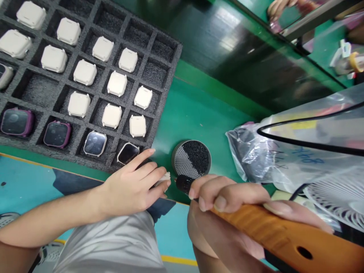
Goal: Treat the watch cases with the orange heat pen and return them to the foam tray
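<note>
My left hand (pixel 132 184) is closed around a small white watch case (pixel 165 177), mostly hidden by the fingers, at the table's front edge. An orange electric screwdriver (pixel 280 227) with a black nose is in the grip of my right hand (pixel 236 195). Its tip points left at the watch case, with a small gap between them. Just beyond the nose sits a round dish (pixel 182 163) with a dimpled plate, part covered by tiny black pieces. Beside my left fingers, a watch with a dark screen (pixel 128 153) lies in a foam tray compartment.
The dark foam tray (pixel 167 89) holds several white watch cases (pixel 117 83) and two purple-framed watches (pixel 57 134). At right are a clear plastic bag (pixel 256 151), a black cable (pixel 309 141) and a white fan (pixel 341 197). Another person's hand (pixel 280 8) shows at the top right.
</note>
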Demonstrator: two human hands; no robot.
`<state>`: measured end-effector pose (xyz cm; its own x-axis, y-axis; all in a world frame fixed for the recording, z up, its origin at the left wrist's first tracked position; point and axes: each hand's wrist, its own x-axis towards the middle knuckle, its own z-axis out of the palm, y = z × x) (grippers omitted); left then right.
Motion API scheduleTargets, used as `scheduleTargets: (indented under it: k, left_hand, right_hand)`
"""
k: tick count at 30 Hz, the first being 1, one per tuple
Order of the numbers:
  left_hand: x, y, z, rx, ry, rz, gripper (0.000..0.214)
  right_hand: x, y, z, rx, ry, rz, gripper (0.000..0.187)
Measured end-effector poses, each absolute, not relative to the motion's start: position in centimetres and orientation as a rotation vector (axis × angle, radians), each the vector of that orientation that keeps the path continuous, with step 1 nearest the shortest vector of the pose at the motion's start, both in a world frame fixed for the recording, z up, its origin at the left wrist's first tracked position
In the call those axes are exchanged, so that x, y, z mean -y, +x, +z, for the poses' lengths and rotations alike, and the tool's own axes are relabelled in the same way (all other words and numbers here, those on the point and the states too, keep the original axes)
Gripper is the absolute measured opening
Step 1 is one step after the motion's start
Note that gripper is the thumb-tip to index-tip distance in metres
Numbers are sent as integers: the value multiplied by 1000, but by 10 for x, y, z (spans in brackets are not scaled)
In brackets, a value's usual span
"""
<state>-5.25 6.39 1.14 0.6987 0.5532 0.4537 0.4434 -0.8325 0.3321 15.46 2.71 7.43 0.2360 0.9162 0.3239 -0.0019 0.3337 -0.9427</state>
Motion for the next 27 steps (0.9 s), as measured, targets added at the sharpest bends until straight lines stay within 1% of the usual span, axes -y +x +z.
scheduleTargets:
  k: [4, 8, 11, 12, 15, 16, 17, 22, 25, 27]
  left_hand:
    - [-65, -51, 12, -807, 2707, 825, 14]
    - [-65, -51, 14, -818, 2699, 826, 15]
    - [-66, -51, 15, -814, 2705, 832, 15]
    - [-66, -51, 16, -814, 2707, 837, 15]
    - [-67, -50, 16, -825, 2703, 849, 13]
    - [-67, -50, 16, -831, 2702, 853, 13]
    - [-67, -49, 16, -837, 2702, 859, 13]
    - [-66, -52, 14, -826, 2739, 828, 16]
    - [-66, -56, 15, -765, 2773, 720, 30]
    - [-66, -59, 16, -675, 2797, 647, 34]
  right_hand:
    - [-32, 146, 74, 1135, -947, 732, 56]
    - [-38, 141, 80, 1170, -976, 787, 47]
    - [-38, 142, 84, 1187, -977, 803, 52]
    - [-37, 143, 85, 1178, -989, 804, 50]
    - [-36, 143, 84, 1136, -1047, 830, 33]
    - [-36, 144, 83, 1131, -1048, 843, 31]
    - [-36, 144, 82, 1135, -1036, 859, 34]
    - [-37, 152, 76, 1142, -957, 851, 59]
    - [-37, 159, 80, 1066, -983, 789, 62]
    - [-38, 164, 82, 1018, -998, 762, 57]
